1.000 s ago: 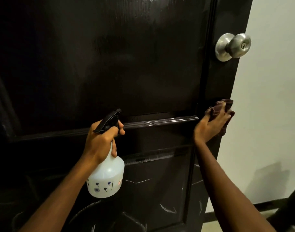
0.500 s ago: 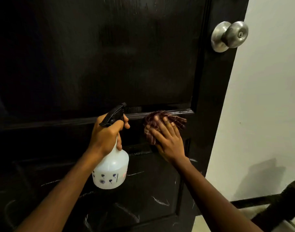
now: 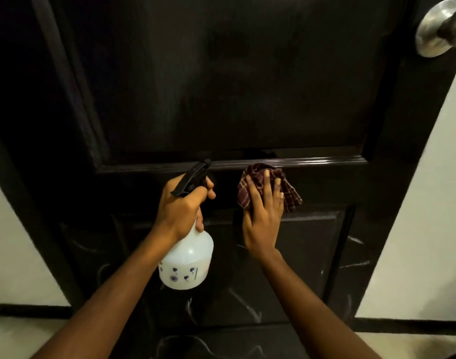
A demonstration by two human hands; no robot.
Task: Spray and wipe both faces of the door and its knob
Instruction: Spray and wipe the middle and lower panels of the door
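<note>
My left hand (image 3: pixel 180 211) grips the bottle (image 3: pixel 186 265); my right hand (image 3: pixel 263 218), fingers straight, presses the cloth (image 3: pixel 289 190) flat against the door (image 3: pixel 221 86).

Dark baseboard (image 3: pixel 413 326) low across the room, that's our marker. Above it, plain off-white wall (image 3: pixel 429 203), brighter over the right stretch, dimmer over the left. Below it, just a strip of pale floor (image 3: pixel 416 343). Light is low and warm, and the far-left corner under the baseboard is murky.
</note>
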